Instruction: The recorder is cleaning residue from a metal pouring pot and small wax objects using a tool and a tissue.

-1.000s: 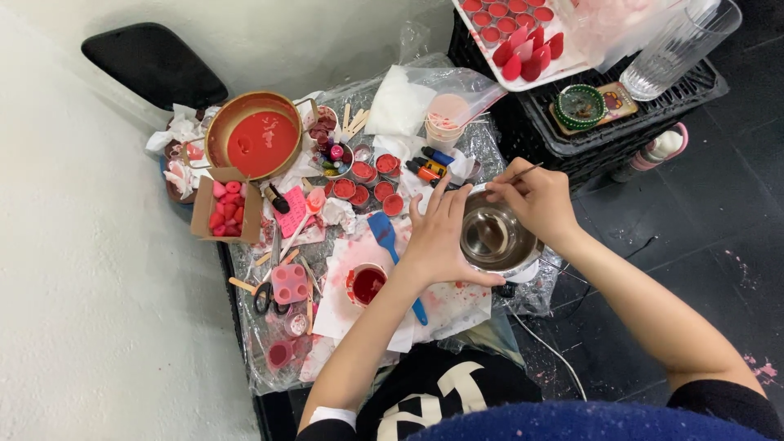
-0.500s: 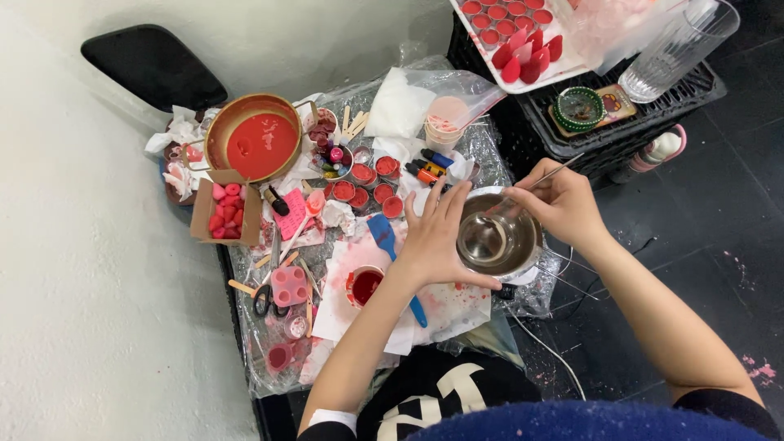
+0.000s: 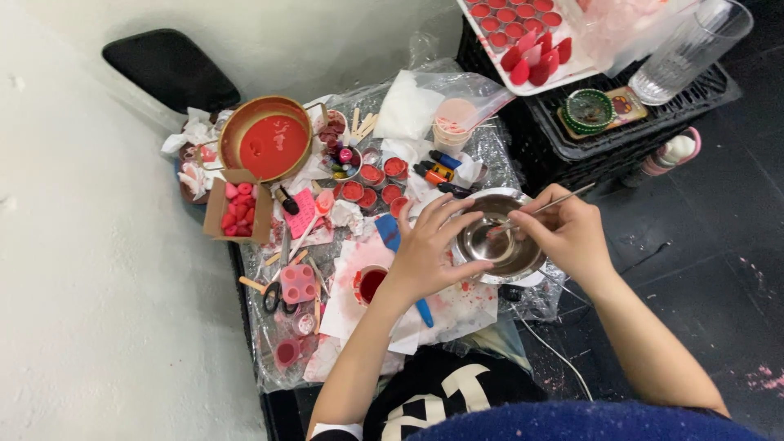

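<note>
The left hand cups the near rim of a shallow round stainless-steel bowl, its fingers spread and curled against the metal. The right hand pinches a thin metal stirring stick between clenched fingers, the tip dipping into the bowl. The bowl sits at the right edge of the plastic-covered tabletop, just beside a small cup of red liquid and a blue-handled tool.
</note>
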